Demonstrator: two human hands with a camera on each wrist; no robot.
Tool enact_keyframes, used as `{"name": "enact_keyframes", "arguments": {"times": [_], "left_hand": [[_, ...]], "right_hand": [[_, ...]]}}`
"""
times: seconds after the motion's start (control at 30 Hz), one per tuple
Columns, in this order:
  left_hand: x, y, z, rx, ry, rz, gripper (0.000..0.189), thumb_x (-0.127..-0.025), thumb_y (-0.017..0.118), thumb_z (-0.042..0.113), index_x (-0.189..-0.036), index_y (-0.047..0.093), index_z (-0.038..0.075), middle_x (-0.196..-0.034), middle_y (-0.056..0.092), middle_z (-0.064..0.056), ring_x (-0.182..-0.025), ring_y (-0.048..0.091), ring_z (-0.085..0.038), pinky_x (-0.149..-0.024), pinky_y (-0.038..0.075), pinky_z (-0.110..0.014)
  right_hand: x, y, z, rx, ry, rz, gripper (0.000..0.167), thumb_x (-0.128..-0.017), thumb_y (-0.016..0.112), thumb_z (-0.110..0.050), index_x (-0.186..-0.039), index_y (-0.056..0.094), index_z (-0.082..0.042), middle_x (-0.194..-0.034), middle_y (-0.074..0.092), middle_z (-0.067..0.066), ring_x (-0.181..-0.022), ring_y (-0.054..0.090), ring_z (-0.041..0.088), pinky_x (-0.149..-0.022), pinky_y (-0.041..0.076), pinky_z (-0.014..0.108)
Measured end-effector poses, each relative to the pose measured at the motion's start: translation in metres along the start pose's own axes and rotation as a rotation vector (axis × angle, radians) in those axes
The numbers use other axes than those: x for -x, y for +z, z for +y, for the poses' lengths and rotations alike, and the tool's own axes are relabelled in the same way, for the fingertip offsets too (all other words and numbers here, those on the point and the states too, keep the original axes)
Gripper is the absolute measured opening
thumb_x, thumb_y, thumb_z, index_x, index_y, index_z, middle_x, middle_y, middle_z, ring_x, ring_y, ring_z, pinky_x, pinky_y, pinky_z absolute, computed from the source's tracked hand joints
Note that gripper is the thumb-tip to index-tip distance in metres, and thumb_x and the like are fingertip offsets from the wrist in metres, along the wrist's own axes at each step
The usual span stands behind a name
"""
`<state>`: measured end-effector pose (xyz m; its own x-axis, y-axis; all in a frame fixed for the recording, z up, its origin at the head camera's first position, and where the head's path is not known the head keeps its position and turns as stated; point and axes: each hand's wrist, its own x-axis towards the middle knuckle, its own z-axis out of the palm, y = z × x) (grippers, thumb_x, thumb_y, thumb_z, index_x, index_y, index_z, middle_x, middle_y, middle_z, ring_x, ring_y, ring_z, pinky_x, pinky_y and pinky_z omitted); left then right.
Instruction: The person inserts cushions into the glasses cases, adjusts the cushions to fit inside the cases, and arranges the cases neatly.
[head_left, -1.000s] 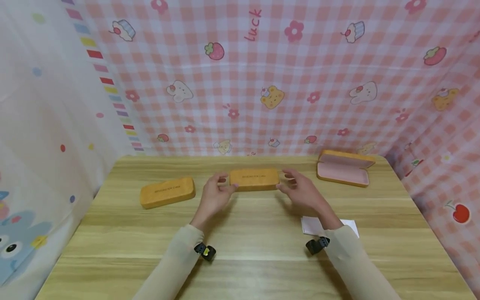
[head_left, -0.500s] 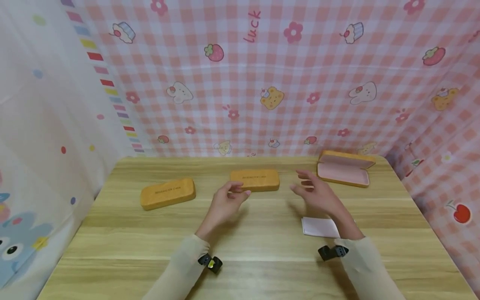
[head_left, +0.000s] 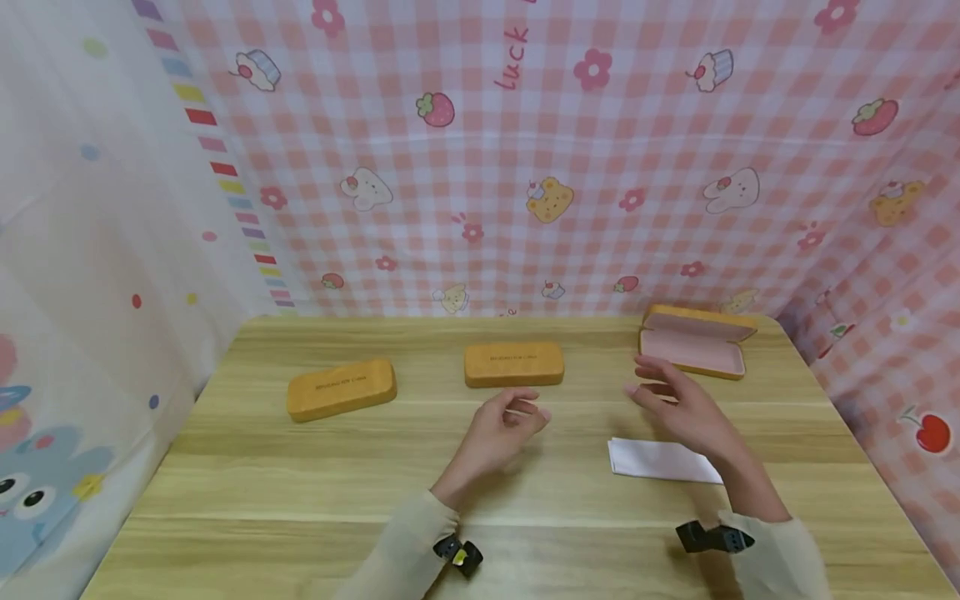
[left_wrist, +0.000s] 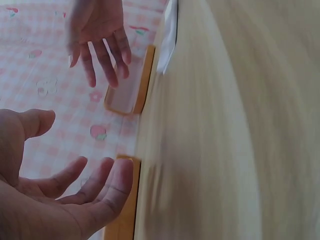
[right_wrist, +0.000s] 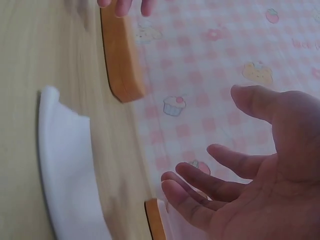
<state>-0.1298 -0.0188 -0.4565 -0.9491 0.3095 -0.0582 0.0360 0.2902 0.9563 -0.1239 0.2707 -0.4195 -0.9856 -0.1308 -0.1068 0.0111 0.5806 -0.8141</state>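
If the right hand (head_left: 688, 410) brushes the open glasses case (head_left: 708, 353), its lid (head_left: 701, 323) could close. Right and left hand (head_left: 495, 432): fingers (right_wrist: 240, 162) relaxed, empty.

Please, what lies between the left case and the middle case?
Between the left case and the middle case, the head view shows only bare table.

Both hands relaxed, set apart, palms turned inward.
Left forearm (head_left: 408, 546) and right forearm (head_left: 776, 554) extend forward from the lower edge of the head view, angled toward each other. Left hand (head_left: 497, 435): fingers loosely bent, thumb separated from the fingers. Right hand (head_left: 690, 412): slightly farther forward, fingers gently bent and spread, thumb likewise separated.
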Motion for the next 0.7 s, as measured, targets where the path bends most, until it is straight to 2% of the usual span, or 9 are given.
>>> {"name": "enact_keyframes", "arguments": {"times": [0.1,0.23,0.37,0.47,0.63,0.7], "left_hand": [[0.002,0.007,0.001,0.031,-0.01,-0.044,0.045,-0.098,0.07,0.032,-0.133,0.062,0.004,-0.114,0.072,-0.009,-0.1,0.069,-0.02,-0.081,0.059,-0.03],[0.004,0.015,0.003,0.089,-0.044,-0.103,0.044,-0.099,0.069,0.028,-0.135,0.061,0.003,-0.111,0.073,-0.009,-0.096,0.072,-0.029,-0.077,0.061,-0.034],[0.005,0.023,0.004,0.105,-0.052,-0.139,0.044,-0.099,0.068,0.028,-0.134,0.061,0.001,-0.105,0.075,-0.01,-0.088,0.073,-0.032,-0.071,0.059,-0.03],[0.005,0.031,0.004,0.096,-0.055,-0.148,0.045,-0.099,0.069,0.03,-0.132,0.062,0.0,-0.1,0.075,-0.009,-0.082,0.072,-0.026,-0.066,0.055,-0.024],[0.004,0.047,0.005,0.089,-0.094,-0.14,0.041,-0.097,0.071,0.029,-0.128,0.064,0.002,-0.094,0.075,-0.004,-0.075,0.071,-0.019,-0.063,0.053,-0.022],[0.003,0.054,0.006,0.087,-0.107,-0.133,0.039,-0.097,0.072,0.027,-0.126,0.066,0.003,-0.092,0.074,-0.001,-0.073,0.07,-0.018,-0.062,0.053,-0.022]], "right_hand": [[0.008,-0.004,0.006,0.01,0.024,0.0,0.07,-0.104,0.056,-0.047,-0.16,0.033,-0.012,-0.156,0.044,0.024,-0.139,0.046,0.047,-0.105,0.047,0.061],[0.019,-0.01,0.013,0.021,0.048,-0.006,0.071,-0.104,0.054,-0.05,-0.16,0.032,-0.012,-0.155,0.045,0.025,-0.138,0.046,0.047,-0.104,0.048,0.06],[0.029,-0.014,0.02,0.04,0.06,-0.007,0.07,-0.105,0.054,-0.048,-0.16,0.032,-0.01,-0.154,0.046,0.026,-0.136,0.049,0.047,-0.099,0.052,0.052],[0.035,-0.017,0.025,0.059,0.079,-0.003,0.071,-0.105,0.054,-0.049,-0.159,0.033,-0.01,-0.152,0.048,0.025,-0.135,0.05,0.046,-0.096,0.053,0.046],[0.044,-0.024,0.031,0.069,0.119,0.007,0.072,-0.103,0.054,-0.053,-0.158,0.037,-0.009,-0.151,0.05,0.024,-0.134,0.05,0.046,-0.1,0.049,0.055],[0.046,-0.027,0.034,0.077,0.13,0.015,0.072,-0.104,0.054,-0.052,-0.157,0.037,-0.007,-0.15,0.051,0.025,-0.133,0.051,0.046,-0.098,0.051,0.053]]}}
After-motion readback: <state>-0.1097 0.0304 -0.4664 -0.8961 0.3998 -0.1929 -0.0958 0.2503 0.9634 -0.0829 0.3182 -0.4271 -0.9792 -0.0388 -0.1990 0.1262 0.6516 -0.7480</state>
